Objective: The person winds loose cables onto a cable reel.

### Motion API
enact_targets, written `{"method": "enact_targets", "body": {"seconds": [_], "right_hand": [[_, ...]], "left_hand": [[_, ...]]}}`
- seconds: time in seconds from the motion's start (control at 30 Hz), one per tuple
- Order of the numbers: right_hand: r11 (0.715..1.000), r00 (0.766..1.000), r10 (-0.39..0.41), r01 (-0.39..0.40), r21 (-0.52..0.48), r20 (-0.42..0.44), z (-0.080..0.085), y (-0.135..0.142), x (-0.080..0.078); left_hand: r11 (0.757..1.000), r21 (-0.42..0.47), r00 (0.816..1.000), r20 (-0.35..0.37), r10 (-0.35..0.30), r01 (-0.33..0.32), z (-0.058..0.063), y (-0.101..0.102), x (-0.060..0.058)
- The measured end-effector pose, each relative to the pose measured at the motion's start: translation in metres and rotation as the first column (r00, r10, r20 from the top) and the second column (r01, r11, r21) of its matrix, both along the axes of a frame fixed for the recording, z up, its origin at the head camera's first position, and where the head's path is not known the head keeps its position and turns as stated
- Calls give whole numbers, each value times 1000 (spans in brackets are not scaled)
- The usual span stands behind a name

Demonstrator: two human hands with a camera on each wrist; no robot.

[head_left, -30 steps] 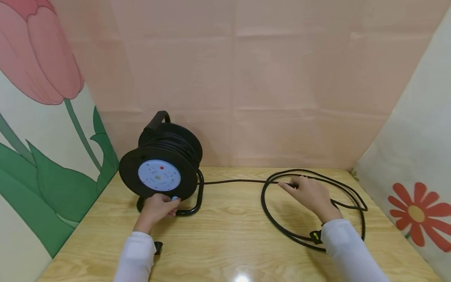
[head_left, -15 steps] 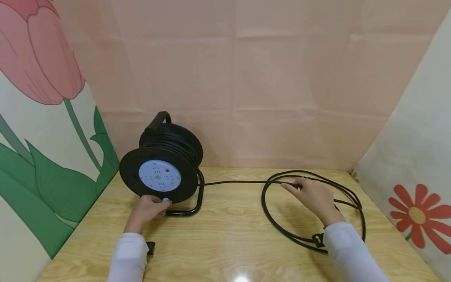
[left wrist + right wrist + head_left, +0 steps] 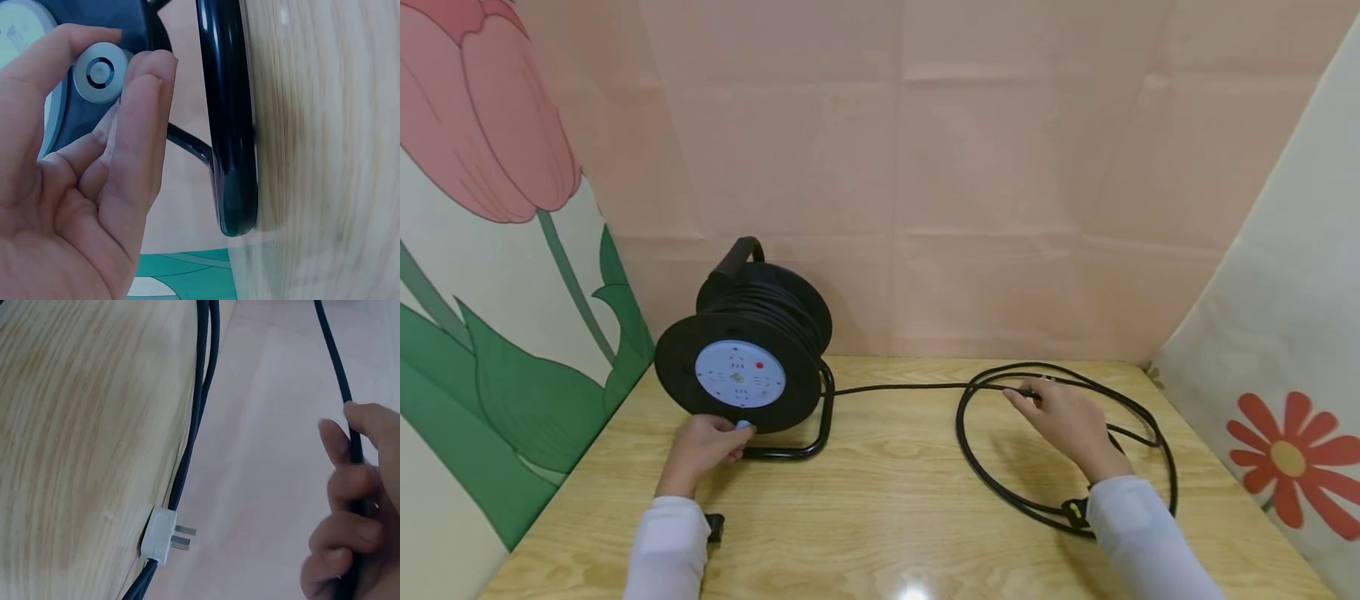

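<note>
A black cable reel (image 3: 737, 327) with a light blue socket panel (image 3: 724, 385) stands at the left of the table in the head view. At the lower edge of its disc, my left hand (image 3: 698, 446) pinches a pale crank knob (image 3: 100, 72) between thumb and fingers; the left wrist view shows the knob's round end. Black cable (image 3: 898, 386) runs from the drum to the right. My right hand (image 3: 1069, 423) grips this cable above the loose coils, with its fingers curled round it in the right wrist view.
Loose cable loops (image 3: 973, 462) lie on the wooden table (image 3: 880, 492). Below the right hand lies a white two-pin plug (image 3: 159, 534). The reel stands on a black tube frame (image 3: 827, 417). A pink sheet (image 3: 895, 183) hangs behind the table.
My left hand and the knob have moved left along the disc's lower edge. The panel's red dot has shifted right and slightly down, so the disc has turned clockwise. My right hand has shifted slightly right.
</note>
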State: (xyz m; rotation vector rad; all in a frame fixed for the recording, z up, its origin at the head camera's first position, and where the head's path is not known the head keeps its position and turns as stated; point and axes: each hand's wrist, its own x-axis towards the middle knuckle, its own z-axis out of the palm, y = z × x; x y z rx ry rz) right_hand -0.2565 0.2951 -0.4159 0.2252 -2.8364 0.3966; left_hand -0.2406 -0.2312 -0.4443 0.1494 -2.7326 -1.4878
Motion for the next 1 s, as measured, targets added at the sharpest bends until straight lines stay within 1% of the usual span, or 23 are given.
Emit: {"method": "enact_targets", "body": {"seconds": [0.17, 0.23, 0.3, 0.4, 0.47, 0.53, 0.6, 0.67, 0.73, 0.8, 0.87, 0.93, 1.0], "right_hand": [[997, 997, -76, 77, 25, -30, -3, 5, 0], [997, 996, -77, 78, 29, -41, -4, 6, 1], [998, 998, -52, 52, 17, -41, -3, 6, 1], [1000, 1000, -13, 13, 2, -19, -1, 6, 2], [1000, 1000, 0, 0, -6, -4, 1, 6, 3], [1000, 1000, -15, 15, -7, 5, 1, 7, 3], [999, 999, -46, 46, 2, 1, 1, 8, 4], [997, 997, -80, 80, 16, -16, -1, 9, 5], [995, 995, -98, 98, 23, -25, -3, 10, 6], [997, 997, -75, 76, 21, -31, -5, 10, 6], [999, 999, -42, 42, 5, -19, -8, 10, 6], [1000, 1000, -16, 17, -16, 11, -11, 9, 6], [999, 999, -25, 26, -37, 35, -14, 8, 6]], "left_hand": [[998, -65, 1000, 15, 9, -8, 1, -5, 1], [996, -87, 1000, 16, 7, -6, 2, -7, 2], [994, -109, 1000, 14, 6, -5, 3, -9, 3], [992, -129, 1000, 12, 11, -10, 5, -11, 4], [987, -159, 1000, 12, 21, -19, 6, -12, 5], [981, -191, 1000, 9, 29, -26, 8, -14, 6], [975, -219, 999, 3, 34, -33, 9, -16, 7], [970, -239, 999, 3, 45, -43, 11, -19, 9], [967, -249, 998, 5, 55, -52, 12, -23, 10], [968, -243, 998, 9, 63, -59, 13, -27, 10], [972, -227, 998, 4, 66, -63, 14, -30, 10], [978, -200, 998, 4, 69, -67, 14, -34, 11], [987, -148, 997, 13, 71, -69, 13, -37, 11]]}}
